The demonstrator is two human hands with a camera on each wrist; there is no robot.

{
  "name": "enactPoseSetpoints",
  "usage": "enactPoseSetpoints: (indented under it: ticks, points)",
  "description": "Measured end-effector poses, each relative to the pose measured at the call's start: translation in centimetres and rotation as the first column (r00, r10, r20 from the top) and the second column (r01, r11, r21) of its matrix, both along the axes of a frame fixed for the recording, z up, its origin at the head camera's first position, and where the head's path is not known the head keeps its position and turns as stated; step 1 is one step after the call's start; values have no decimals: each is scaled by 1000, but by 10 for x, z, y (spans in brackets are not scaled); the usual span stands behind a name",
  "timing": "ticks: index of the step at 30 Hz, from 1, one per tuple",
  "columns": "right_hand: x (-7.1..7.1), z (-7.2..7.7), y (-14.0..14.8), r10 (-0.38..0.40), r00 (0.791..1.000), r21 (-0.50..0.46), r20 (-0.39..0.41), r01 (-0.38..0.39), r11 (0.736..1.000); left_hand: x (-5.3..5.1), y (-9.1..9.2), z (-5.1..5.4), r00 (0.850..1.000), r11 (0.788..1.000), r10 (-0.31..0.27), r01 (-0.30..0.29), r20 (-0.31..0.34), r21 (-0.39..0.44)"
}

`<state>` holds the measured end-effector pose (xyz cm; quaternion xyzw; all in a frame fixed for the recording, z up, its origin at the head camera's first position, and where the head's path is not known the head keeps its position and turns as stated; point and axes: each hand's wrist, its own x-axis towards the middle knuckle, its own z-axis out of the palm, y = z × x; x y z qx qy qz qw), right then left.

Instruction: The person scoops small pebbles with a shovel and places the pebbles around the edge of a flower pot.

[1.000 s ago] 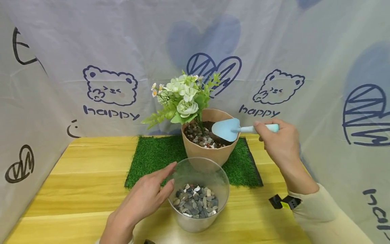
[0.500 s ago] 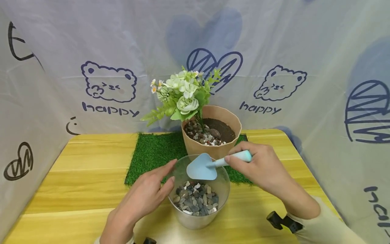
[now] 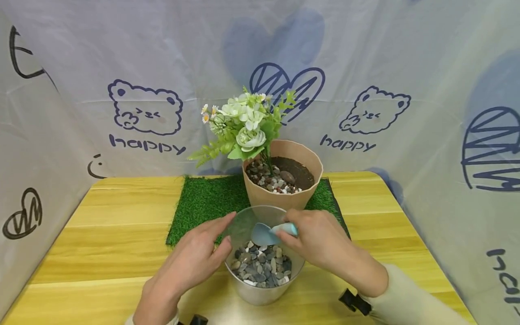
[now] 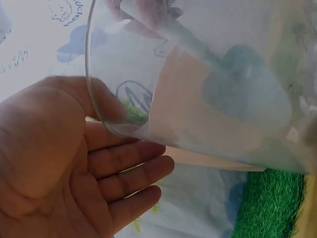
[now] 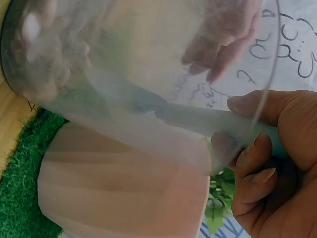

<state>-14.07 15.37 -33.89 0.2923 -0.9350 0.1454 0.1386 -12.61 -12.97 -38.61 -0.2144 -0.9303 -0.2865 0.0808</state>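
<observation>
My right hand [image 3: 318, 232] grips the handle of a small light-blue trowel [image 3: 265, 234]. The trowel's blade is inside a clear plastic container [image 3: 260, 295], tilted down just above the grey and white pebbles [image 3: 262, 266]. Seen through the clear wall in the right wrist view, the trowel [image 5: 188, 119] lies between my thumb and curled fingers. At the container's left rim, my left hand [image 3: 195, 257] rests with fingers fairly straight; its palm and fingers [image 4: 131, 178] show in the left wrist view. Behind the container stands a peach flowerpot [image 3: 276, 201] with dark soil and small stones.
White and green flowers [image 3: 249, 122] rise from the pot's left side. The pot stands on a green turf mat [image 3: 207, 207] on the yellow wooden table [image 3: 101, 239]. A printed white cloth [image 3: 195, 45] hangs behind and at both sides.
My right hand has brought the trowel from above the flowerpot down and left into the clear container, its blade now lower near the pebbles. The left hand has stayed at the rim.
</observation>
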Motion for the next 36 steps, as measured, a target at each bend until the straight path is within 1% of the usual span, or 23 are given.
enactPoseSetpoints:
  ticks: [5, 10, 13, 18, 20, 27, 31, 36]
  points:
    - [-3, -5, -5, -19, 1000, 23, 17, 19, 1000, -2, -1, 0, 999, 1000, -16, 15, -50, -16]
    - [-3, -7, -7, -38, 999, 26, 34, 37, 999, -2, 1, 1, 994, 1000, -10, 7, -108, -22]
    - [-4, -6, -8, -40, 997, 22, 60, 39, 999, -2, 2, 0, 991, 1000, -2, -1, -132, -19]
    - [-5, -6, -11, -32, 998, 16, 63, 31, 999, -2, 3, -1, 986, 1000, 11, -12, -166, -6]
    - [-5, -6, -13, -31, 997, 16, 66, 30, 999, -2, 3, -2, 985, 1000, 12, -12, -175, 0]
    - [-5, -5, -15, -10, 992, 23, 128, 7, 1000, -3, 3, -2, 983, 1000, 7, -7, -183, 4]
    - [-4, -3, -15, -2, 992, 27, 124, -2, 1000, -4, 3, -3, 982, 1000, 0, 1, -188, 6]
    - [-4, -2, -15, -7, 996, 38, 85, 3, 999, -4, 3, -3, 981, 1000, -6, 8, -192, 6]
